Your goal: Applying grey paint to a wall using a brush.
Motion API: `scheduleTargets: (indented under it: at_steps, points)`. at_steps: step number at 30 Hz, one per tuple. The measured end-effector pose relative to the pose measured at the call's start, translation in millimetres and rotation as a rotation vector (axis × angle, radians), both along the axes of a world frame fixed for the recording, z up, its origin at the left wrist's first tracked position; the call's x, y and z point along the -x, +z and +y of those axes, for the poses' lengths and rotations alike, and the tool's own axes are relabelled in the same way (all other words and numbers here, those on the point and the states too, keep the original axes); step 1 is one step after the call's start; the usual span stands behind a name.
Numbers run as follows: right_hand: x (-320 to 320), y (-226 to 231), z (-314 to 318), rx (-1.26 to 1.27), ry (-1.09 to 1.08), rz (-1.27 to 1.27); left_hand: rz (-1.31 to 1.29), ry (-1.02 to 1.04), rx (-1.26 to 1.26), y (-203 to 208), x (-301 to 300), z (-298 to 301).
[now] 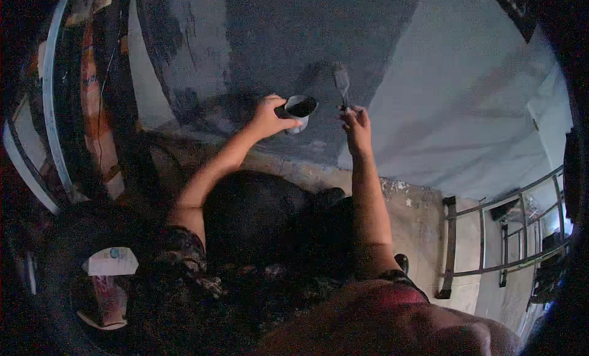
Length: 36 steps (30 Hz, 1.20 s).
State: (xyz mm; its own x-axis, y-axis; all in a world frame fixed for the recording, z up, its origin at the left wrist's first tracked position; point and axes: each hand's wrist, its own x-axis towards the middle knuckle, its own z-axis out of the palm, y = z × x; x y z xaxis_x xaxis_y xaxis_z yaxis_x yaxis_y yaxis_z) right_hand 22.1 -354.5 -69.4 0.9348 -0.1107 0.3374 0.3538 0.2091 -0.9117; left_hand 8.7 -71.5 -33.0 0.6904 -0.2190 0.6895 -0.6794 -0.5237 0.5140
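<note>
My left hand [266, 119] is wrapped round a small pale cup [303, 100], tilted so its round mouth shows dark contents, likely paint. My right hand [358, 126] grips the handle of a flat paintbrush [341, 78], fingers closed near its lower end. The brush head points up, over the dark grey coated part of the wall [276, 37]; whether its tip touches the wall I cannot tell. Cup and brush are side by side, a short gap apart. To the right, the wall surface [454, 98] is a lighter grey.
A metal frame with rungs [485, 233] stands at the right. At the left are upright boards or cartons [98, 110] and a pale curved strip [52, 92]. An open carton [110, 264] sits at lower left. Rough, flaking floor [405, 199] runs along the wall's base.
</note>
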Motion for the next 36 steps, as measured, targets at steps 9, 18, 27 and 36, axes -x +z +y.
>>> scheduleTargets:
  at_steps: [9, 18, 27, 36]
  points:
    - [3, 161, 52, 0.648, -0.467, -0.633, 0.036, 0.259, -0.125, 58, 17, 34]
    - [9, 395, 104, 1.204, -0.835, -0.654, 0.326, 0.429, 0.115, 96, 17, 6]
    - [34, 406, 108, 1.335, -0.983, -0.533, 0.376, 0.411, 0.066, 84, 43, 10]
    - [-31, 414, 65, 1.325, -0.859, -0.523, 0.356, 0.329, 0.141, 70, 54, 43]
